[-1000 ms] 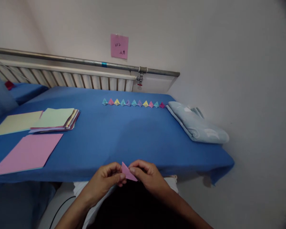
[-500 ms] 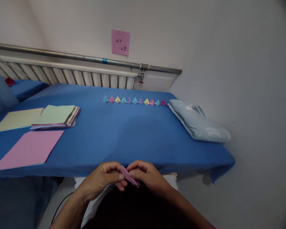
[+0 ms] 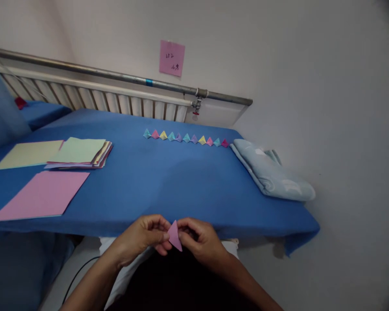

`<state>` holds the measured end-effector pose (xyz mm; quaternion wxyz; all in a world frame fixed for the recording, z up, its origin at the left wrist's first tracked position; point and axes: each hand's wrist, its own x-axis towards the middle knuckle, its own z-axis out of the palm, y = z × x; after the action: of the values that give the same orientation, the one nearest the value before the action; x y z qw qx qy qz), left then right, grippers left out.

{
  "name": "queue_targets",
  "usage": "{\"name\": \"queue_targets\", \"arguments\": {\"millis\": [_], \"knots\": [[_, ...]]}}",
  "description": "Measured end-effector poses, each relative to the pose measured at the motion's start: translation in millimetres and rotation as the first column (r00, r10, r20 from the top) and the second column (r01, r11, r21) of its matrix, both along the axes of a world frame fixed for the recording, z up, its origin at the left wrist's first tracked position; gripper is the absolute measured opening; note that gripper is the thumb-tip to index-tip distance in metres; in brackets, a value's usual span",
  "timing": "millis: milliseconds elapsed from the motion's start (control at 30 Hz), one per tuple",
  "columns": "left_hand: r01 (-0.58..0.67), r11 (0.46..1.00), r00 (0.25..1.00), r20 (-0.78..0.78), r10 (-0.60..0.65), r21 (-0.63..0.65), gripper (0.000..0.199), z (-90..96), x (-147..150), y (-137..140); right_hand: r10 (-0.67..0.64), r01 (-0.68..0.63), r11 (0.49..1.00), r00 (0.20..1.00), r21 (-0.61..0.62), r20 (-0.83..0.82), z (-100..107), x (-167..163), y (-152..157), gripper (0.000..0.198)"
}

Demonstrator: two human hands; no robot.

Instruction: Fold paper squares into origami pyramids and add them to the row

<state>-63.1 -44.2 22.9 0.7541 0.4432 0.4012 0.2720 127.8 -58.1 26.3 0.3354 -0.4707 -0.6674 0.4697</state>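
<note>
Between my two hands is a small folded piece of pink paper, a triangle with one corner pointing up. My left hand pinches its left side between thumb and fingers. On the other side, my right hand has thumb and fingers closed on the paper's right edge. Both hands are just in front of the near edge of the bed with its blue sheet. Farther back on the sheet runs a row of small folded paper pieces in blue, pink, yellow and purple.
At left lie a stack of coloured paper, pale yellow sheets and pink sheets. A folded light-blue blanket rests at the right end. Behind the bed are a radiator, a metal pipe and a pink note.
The pink folded paper has turned from a thin, slanted edge-on view to show its flat triangular face. Both hands still hold it. The whole view has shifted slightly.
</note>
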Motion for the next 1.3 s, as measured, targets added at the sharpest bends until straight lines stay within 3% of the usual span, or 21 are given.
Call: {"name": "queue_targets", "arguments": {"millis": [100, 167, 300, 433, 567, 700, 933, 1167, 1300], "knots": [[-0.038, 0.999, 0.998, -0.048, 0.040, 0.035, 0.025, 2.0, 4, 2, -0.023, 0.017, 0.994, 0.999, -0.109, -0.049, 1, -3, 2, 0.013], [-0.087, 0.995, 0.994, -0.068, 0.090, 0.047, 0.028, 2.2, 7, 3, -0.056, 0.055, 0.995, 0.998, -0.082, -0.011, 1, -5, 3, 0.013], [-0.171, 0.973, 0.978, -0.094, 0.186, 0.152, 0.035, 1.5, 17, 1, -0.158, 0.133, 0.977, 0.977, 0.169, 0.142, -1, -6, 5, 0.014], [-0.216, 0.918, 0.950, -0.146, 0.276, 0.332, 0.035, -1.4, 30, 0, -0.190, 0.065, 0.900, 0.948, 0.432, 0.254, -3, -7, 9, 0.016], [-0.241, 0.857, 0.924, -0.164, 0.347, 0.456, 0.026, -5.1, 37, 1, -0.175, -0.011, 0.853, 0.936, 0.523, 0.305, -3, -10, 12, 0.018], [-0.228, 0.812, 0.886, -0.231, 0.402, 0.538, 0.026, -4.0, 37, 0, -0.188, 0.009, 0.852, 0.938, 0.524, 0.289, -2, -12, 13, 0.017], [-0.220, 0.740, 0.757, -0.368, 0.540, 0.636, 0.030, -9.0, 41, 0, -0.202, 0.017, 0.856, 0.931, 0.518, 0.304, -6, -13, 18, 0.017], [-0.170, 0.757, 0.774, -0.390, 0.499, 0.631, 0.020, -15.7, 43, 0, -0.204, 0.052, 0.879, 0.940, 0.475, 0.274, -6, -14, 19, 0.018], [-0.211, 0.736, 0.773, -0.351, 0.529, 0.643, 0.019, -11.9, 43, -2, -0.178, 0.108, 0.917, 0.972, 0.384, 0.151, -4, -16, 18, 0.018]]}}
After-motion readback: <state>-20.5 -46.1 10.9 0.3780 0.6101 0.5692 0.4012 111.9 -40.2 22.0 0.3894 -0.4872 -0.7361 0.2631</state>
